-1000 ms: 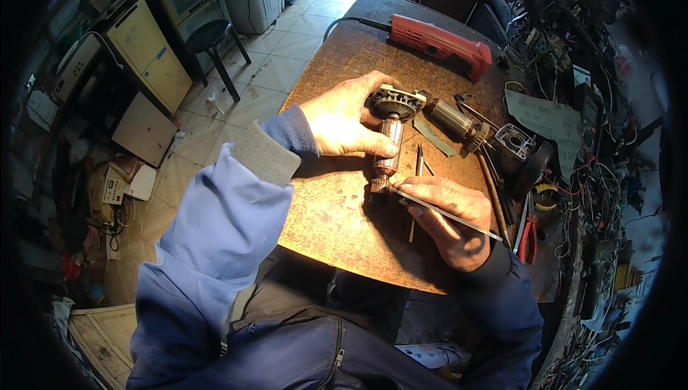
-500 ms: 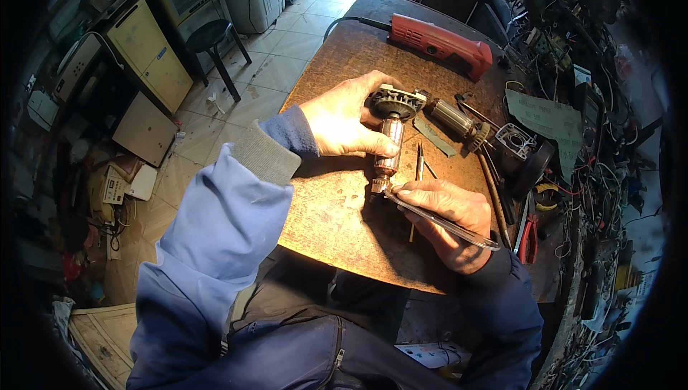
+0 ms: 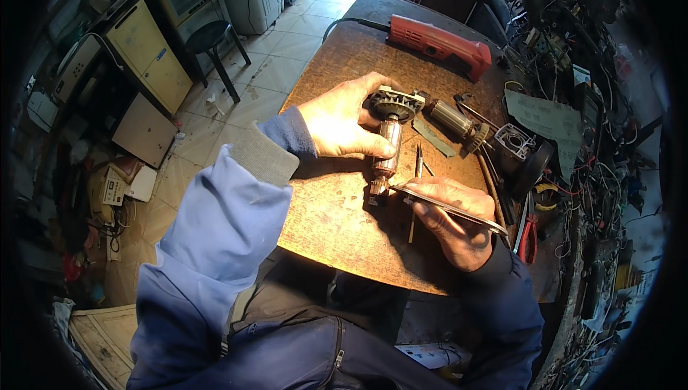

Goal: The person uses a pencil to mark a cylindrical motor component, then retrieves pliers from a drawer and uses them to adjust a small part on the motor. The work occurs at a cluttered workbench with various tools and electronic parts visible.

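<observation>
On the rusty worktop (image 3: 337, 225), the left hand (image 3: 340, 123) grips a motor armature (image 3: 388, 148) upright; the right hand (image 3: 451, 219) pinches a thin metal blade (image 3: 448, 207) at its commutator end; cleaning appears underway; next move calls for steady alignment.

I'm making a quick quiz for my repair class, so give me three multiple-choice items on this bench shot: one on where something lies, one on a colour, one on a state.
1. Where does the power tool lie?
A. At the far end of the bench
B. On the floor
C. In the person's lap

2. What colour is its body?
A. Green
B. Red
C. White

3. What is the left hand doing?
A. Resting flat on the bench
B. Hanging off the edge
C. Gripping the motor armature

Answers:
1 A: it sits beyond both hands, near the bench's far edge.
2 B: the housing is plainly red.
3 C: its fingers wrap the armature's body, while the right hand holds a thin metal tool at the lower end.
</observation>
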Demonstrator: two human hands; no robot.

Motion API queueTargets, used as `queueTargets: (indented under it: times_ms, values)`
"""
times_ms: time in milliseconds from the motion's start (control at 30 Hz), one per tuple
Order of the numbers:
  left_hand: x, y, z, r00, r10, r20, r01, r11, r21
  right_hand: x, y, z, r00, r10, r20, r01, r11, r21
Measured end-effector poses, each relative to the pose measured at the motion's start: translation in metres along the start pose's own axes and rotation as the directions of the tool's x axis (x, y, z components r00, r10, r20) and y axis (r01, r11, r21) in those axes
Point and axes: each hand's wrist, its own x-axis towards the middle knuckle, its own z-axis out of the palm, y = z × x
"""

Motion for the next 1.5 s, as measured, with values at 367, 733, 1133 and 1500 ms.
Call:
queueTargets:
  times_ms: [367, 733, 1133, 1500]
  values:
    - [-0.0004, -0.0002, -0.0018, 1.0, -0.001, 0.008, 0.001, 1.0, 0.015, 0.0005, 0.0045, 0.001, 1.0, -0.006, 0.012, 0.006, 0.999, -0.033]
    - [-0.001, 0.0004, -0.0014, 1.0, 0.003, 0.014, -0.003, 1.0, -0.009, 0.0036, 0.0015, 0.0007, 0.998, -0.064, 0.023, 0.066, 0.994, -0.091]
    - [0.0001, 0.0, -0.0015, 1.0, 0.011, 0.011, -0.012, 1.0, 0.023, 0.0034, 0.0023, 0.0016, 0.992, -0.123, 0.03, 0.126, 0.983, -0.13]
    - [0.0003, 0.0018, 0.0001, 1.0, 0.001, 0.01, -0.001, 1.0, 0.01, 0.0018, 0.0011, 0.0005, 0.988, -0.132, 0.074, 0.139, 0.985, -0.101]
